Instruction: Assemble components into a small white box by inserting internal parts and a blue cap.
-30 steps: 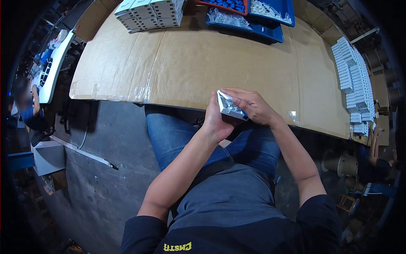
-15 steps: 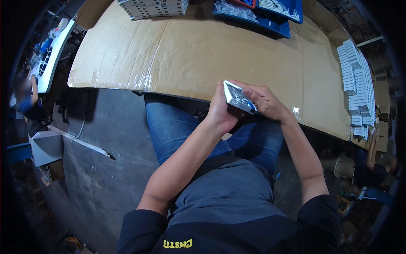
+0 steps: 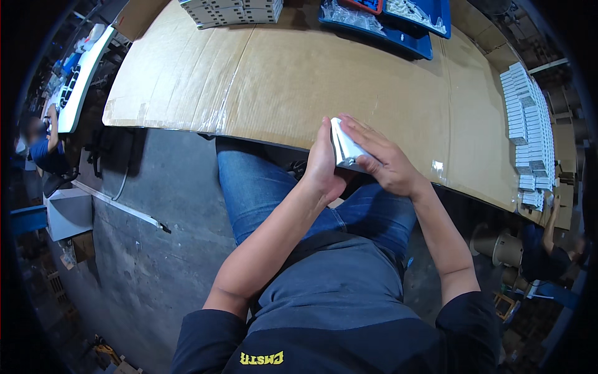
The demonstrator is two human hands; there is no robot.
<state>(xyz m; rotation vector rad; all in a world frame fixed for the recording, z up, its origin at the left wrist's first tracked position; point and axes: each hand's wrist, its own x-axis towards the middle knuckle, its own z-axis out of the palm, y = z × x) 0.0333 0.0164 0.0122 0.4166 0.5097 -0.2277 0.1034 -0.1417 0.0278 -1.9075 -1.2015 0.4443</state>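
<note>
Between my two hands is a small white plastic housing [image 3: 349, 148], held above the near edge of the table. A narrow gap runs down between its two white halves. My left hand [image 3: 322, 163] cups its left side, with the thumb up along the edge. My right hand [image 3: 387, 159] lies over the right half, fingers across the top and thumb at the near end. The inside of the housing is hidden now.
Brown cardboard [image 3: 299, 81] covers the table. Toward the back stand a stack of white slotted pieces [image 3: 233, 12] and blue bins [image 3: 408, 48] of small parts. White pieces are piled in stacks [image 3: 529, 131] at the right edge. Two other people work at the far left and right.
The housing was open with clear and blue parts showing inside; a white half now covers them. My right hand has shifted from fingering the inside to pressing over the top.
</note>
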